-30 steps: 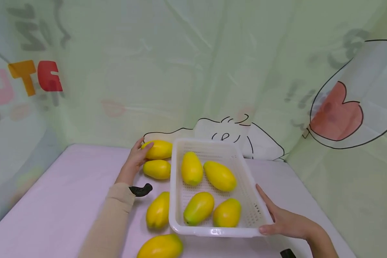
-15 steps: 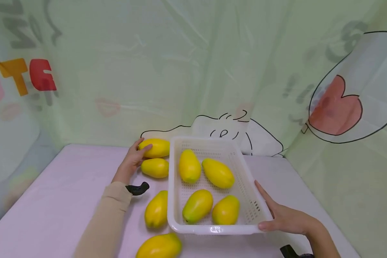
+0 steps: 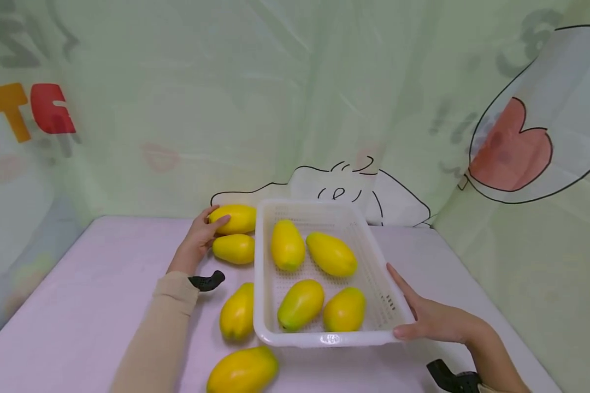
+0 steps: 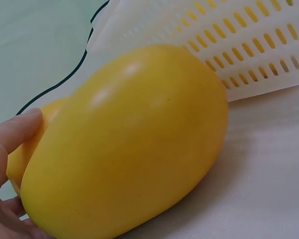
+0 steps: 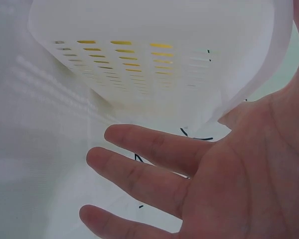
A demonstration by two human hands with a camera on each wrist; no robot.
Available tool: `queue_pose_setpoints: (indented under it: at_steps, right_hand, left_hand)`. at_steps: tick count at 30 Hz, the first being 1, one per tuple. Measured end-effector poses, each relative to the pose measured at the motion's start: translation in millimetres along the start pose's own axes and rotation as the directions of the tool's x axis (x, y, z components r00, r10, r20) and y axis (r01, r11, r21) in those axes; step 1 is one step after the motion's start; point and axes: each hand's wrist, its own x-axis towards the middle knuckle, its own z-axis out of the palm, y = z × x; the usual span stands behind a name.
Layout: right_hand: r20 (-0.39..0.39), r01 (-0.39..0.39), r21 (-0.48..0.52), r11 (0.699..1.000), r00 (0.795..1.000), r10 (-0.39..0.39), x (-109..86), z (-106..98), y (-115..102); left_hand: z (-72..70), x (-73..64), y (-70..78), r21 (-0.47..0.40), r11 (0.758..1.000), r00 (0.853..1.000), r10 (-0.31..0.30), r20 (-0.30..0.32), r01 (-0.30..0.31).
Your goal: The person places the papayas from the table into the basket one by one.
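Note:
My left hand [image 3: 200,236] grips the farthest yellow papaya [image 3: 238,219] at its left end, thumb over the near side. Just in front of it lies another papaya [image 3: 234,249], which fills much of the left wrist view and partly covers the gripped one. A white slotted plastic basket [image 3: 330,339] holds several papayas, among them one at the back left [image 3: 287,245]. My right hand [image 3: 435,319] holds the basket's near right corner, thumb on the rim. In the right wrist view the other fingers [image 5: 139,179] spread below the slotted wall [image 5: 124,55].
Two more papayas lie left of the basket, one beside its wall [image 3: 237,312] and one at the near edge [image 3: 243,371]. A pale lilac cloth [image 3: 103,305] covers the table. Printed curtains [image 3: 201,109] enclose the back and sides.
The whole head view has shifted, with everything sitting slightly higher in the frame. Both hands keep their places on the papaya and the basket.

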Motion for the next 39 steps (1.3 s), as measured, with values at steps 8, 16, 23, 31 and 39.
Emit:
queue_pose_setpoints:
  at_steps: [8, 16, 23, 31, 39]
  right_hand:
    - [-0.016, 0.023, 0.013, 1.000, 1.000, -0.023, 1.6, 1.9, -3.2]
    - [-0.013, 0.022, 0.017, 1.000, 1.000, -0.022, 2.7, 0.1, -5.5]
    - [0.004, 0.028, 0.025, 0.999, 1.000, -0.028, 1.2, 0.2, -3.3]
    - [0.018, 0.002, 0.058, 0.998, 1.000, -0.003, 0.0, 1.1, -0.8]
    - [0.023, 0.008, 0.052, 0.999, 1.000, -0.010, 3.7, -0.6, -1.2]
  left_hand:
    - [-4.4, -3.5, 5.8, -0.050, 0.999, 1.000, -0.014, 0.007, 0.015]
    - [-13.6, -9.7, 15.0, -0.170, 0.985, 1.000, 0.007, 0.023, -0.003]
    - [-18.7, -14.8, 23.6, -0.238, 0.971, 0.999, 0.034, 0.030, -0.026]
    - [-19.5, -24.5, 34.4, -0.289, 0.957, 0.999, 0.036, 0.030, -0.026]
    - [-22.7, -33.6, 46.0, -0.315, 0.949, 0.999, 0.037, 0.019, -0.029]
